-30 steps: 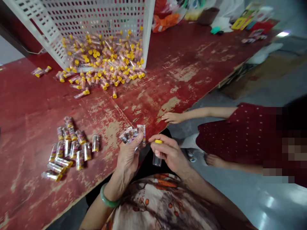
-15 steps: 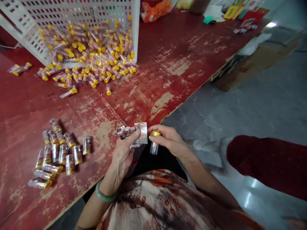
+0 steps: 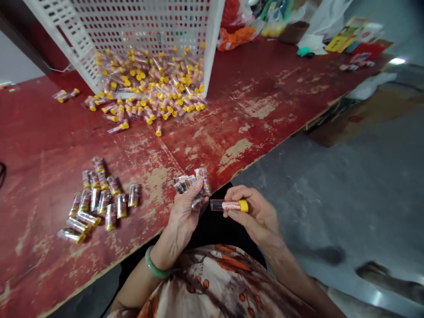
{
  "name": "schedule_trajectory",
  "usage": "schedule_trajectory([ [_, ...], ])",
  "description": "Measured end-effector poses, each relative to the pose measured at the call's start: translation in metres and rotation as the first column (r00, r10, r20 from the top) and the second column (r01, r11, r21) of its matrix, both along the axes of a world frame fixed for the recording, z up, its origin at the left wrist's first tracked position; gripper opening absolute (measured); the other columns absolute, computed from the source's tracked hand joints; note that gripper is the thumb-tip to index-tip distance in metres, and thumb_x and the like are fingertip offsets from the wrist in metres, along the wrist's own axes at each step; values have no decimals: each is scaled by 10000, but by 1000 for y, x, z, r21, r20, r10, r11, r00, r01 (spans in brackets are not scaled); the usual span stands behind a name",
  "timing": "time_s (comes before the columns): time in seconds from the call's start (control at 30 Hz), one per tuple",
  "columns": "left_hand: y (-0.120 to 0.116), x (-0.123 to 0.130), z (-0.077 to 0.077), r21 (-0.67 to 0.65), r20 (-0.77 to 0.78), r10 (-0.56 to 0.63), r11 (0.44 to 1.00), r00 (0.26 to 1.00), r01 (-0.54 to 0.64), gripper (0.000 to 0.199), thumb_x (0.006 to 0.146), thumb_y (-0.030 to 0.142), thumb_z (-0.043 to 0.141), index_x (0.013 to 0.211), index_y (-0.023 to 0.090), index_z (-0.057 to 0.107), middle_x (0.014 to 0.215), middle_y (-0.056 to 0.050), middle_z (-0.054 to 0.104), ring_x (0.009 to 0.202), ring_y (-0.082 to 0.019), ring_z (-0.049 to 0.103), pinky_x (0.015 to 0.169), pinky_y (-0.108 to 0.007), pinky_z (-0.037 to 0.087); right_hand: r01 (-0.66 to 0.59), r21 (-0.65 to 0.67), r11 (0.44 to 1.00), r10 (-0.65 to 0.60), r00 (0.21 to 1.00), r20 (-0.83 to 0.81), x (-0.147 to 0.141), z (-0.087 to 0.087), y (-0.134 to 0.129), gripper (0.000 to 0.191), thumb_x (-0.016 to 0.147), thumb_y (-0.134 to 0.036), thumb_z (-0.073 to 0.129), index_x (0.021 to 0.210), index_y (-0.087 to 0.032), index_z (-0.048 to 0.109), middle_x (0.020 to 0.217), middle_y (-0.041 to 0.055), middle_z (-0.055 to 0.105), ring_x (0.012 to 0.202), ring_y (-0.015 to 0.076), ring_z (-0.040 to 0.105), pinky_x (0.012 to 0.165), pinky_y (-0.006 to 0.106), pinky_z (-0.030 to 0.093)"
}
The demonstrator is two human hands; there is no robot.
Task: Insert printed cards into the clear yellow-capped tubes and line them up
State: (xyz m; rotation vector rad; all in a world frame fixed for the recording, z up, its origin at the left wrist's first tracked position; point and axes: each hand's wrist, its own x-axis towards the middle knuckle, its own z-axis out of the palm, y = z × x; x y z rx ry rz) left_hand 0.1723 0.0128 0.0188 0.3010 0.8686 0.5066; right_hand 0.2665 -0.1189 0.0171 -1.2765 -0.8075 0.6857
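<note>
**Two bare hands gripping small yellow-capped vials at a worn red table**

At the far left, a tidy cluster of clear plastic vials with printed wrappers and yellow caps [image 3: 99, 198] is lying on a chipped red-painted wooden table [image 3: 39, 154], near the person's left hand. Farther back, a tilted white perforated plastic crate [image 3: 145, 26] is leaning over a loose heap of yellow-capped vials [image 3: 149, 92]. The left hand [image 3: 183, 216], wearing a green jade bangle [image 3: 155, 263], is clamping a small bunch of shiny printed items [image 3: 191, 185] at the table's edge; they are probably wrapped vials, though I can't quite tell from here. Its fingers are curling closed around them. Just to the right, the right hand [image 3: 255, 216] is pinching a clear yellow-capped vial [image 3: 230, 205] between thumb and fingers, holding it level beyond the table's edge. Far off at the right, orange plastic bags [image 3: 236, 37] and bright printed cards [image 3: 351, 37] are sitting on the table.
</note>
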Motion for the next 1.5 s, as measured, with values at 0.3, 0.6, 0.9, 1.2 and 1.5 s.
schedule_trajectory([
  [0.3, -4, -19, 14, -131, 53, 147, 982, 988, -139, 156, 665, 138, 786, 735, 140, 646, 680, -15, 681, 553, -116, 631, 506, -202, 523, 302, 322, 897, -441, 570, 693, -32, -5, 15, 430, 713, -54, 712, 1092, -217, 590, 966, 67, 653, 838, 193, 646, 694, 335, 564],
  [0.6, 1, -29, 14, -84, 147, 197, 979, 969, -186, 190, 663, 188, 795, 796, 150, 665, 737, -7, 686, 583, -119, 631, 598, -237, 539, 226, 415, 881, -472, 374, 799, -44, -5, 22, 504, 670, -45, 758, 1121, -198, 592, 946, 73, 681, 788, 197, 671, 680, 327, 570],
  [0.9, -3, -28, 7, -176, 88, 223, 963, 971, -205, 216, 637, 145, 806, 802, 143, 666, 768, -19, 697, 602, -128, 637, 545, -235, 539, 326, 346, 880, -475, 651, 593, -51, -8, 27, 391, 713, -75, 719, 1053, -220, 593, 934, 52, 660, 813, 189, 658, 673, 340, 577],
  [1.2, 3, -22, 7, -256, 34, 178, 953, 983, -164, 157, 686, 159, 776, 755, 139, 637, 713, -19, 680, 569, -140, 634, 485, -242, 540, 346, 319, 882, -471, 650, 597, -37, -14, 27, 355, 726, -88, 715, 1038, -213, 602, 932, 59, 660, 830, 200, 658, 702, 363, 587],
  [1.5, -6, -25, 7, -111, 115, 227, 970, 967, -215, 225, 630, 183, 816, 798, 145, 671, 733, -7, 692, 578, -120, 632, 541, -224, 537, 275, 394, 877, -481, 513, 711, -44, -12, 28, 402, 704, -62, 742, 1064, -183, 608, 918, 64, 678, 785, 185, 675, 660, 320, 604],
])
